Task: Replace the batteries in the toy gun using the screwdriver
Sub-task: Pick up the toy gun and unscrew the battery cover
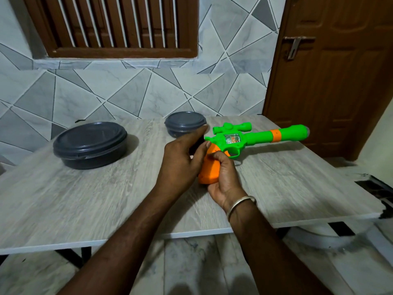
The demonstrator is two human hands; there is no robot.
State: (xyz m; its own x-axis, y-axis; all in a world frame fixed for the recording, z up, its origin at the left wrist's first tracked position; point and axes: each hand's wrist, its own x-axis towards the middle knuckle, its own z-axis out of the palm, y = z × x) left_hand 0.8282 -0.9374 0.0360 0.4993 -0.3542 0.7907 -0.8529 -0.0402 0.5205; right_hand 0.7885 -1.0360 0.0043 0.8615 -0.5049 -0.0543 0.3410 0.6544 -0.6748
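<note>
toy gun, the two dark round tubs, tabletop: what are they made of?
Toy gun: moulded plastic, glossy; uniform bright green body, orange grip, small clear window in the side.
Large tub and small tub: dark grey plastic, semi-gloss, with thin stepped lids.
Tabletop: probably laminate over board; matte printed grey wood grain with a white edge band.

Place: a room in a home.
Wall (131, 92): grey and white tiles cut in slanted shapes.
Window (112, 24): brown wooden frame with upright bars, set in the tiled wall.
Door (331, 92): brown panelled wood with a metal latch (294, 47), at the right.
Table (85, 199): pale wood-grain top, close to the wall.
On the table: large round lidded tub (90, 143), small lidded tub (184, 123), bright plastic toy gun (255, 138).
Floor (191, 262): pale marbled tiles.
</note>
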